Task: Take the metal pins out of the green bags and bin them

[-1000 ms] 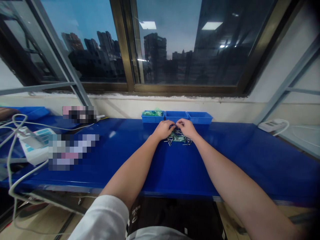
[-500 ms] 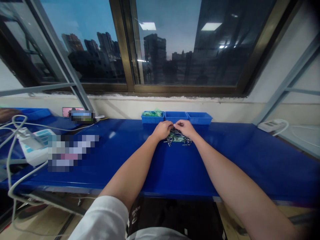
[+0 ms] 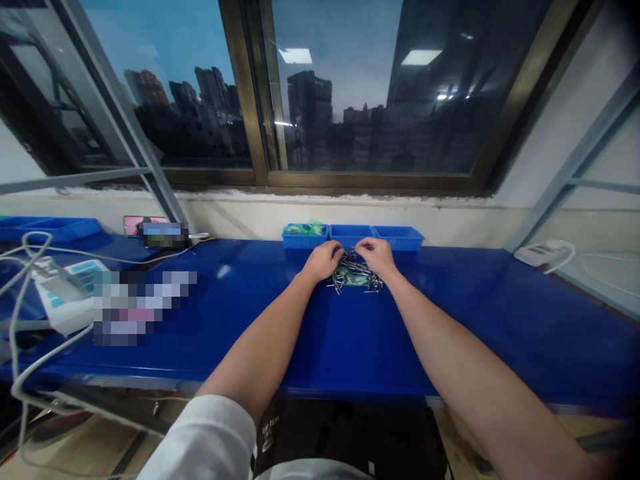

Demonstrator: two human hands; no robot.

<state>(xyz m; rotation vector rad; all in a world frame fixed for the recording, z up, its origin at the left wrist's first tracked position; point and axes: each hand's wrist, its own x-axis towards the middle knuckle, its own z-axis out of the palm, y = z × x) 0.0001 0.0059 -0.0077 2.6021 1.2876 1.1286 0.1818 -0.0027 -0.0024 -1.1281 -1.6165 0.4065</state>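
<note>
I have my left hand (image 3: 323, 261) and my right hand (image 3: 377, 257) at a loose heap of thin metal pieces (image 3: 361, 267). This heap lies on the blue surface (image 3: 240, 327), about the middle of its width and nearer to the far edge than to the near one. The pieces are silver and rod-like; from here they are too small for me to say if they are nails or screws. Under and between them shows some green plastic (image 3: 356, 281), flat on the surface.

The left hand is at the left side of the heap, its fingers bent inward. The right hand is at the right side, with thumb and forefinger brought near each other. The two hands are apart by a small gap. I cannot tell whether the fingers of either hand grasp a piece.

Just behind the hands, along the far edge, three blue trays stand in a row: the left tray (image 3: 304, 244) with green plastic inside, the middle tray (image 3: 351, 231) and the right tray (image 3: 399, 244). Near the far right corner I see a white power strip (image 3: 537, 254) with its cable.
</note>
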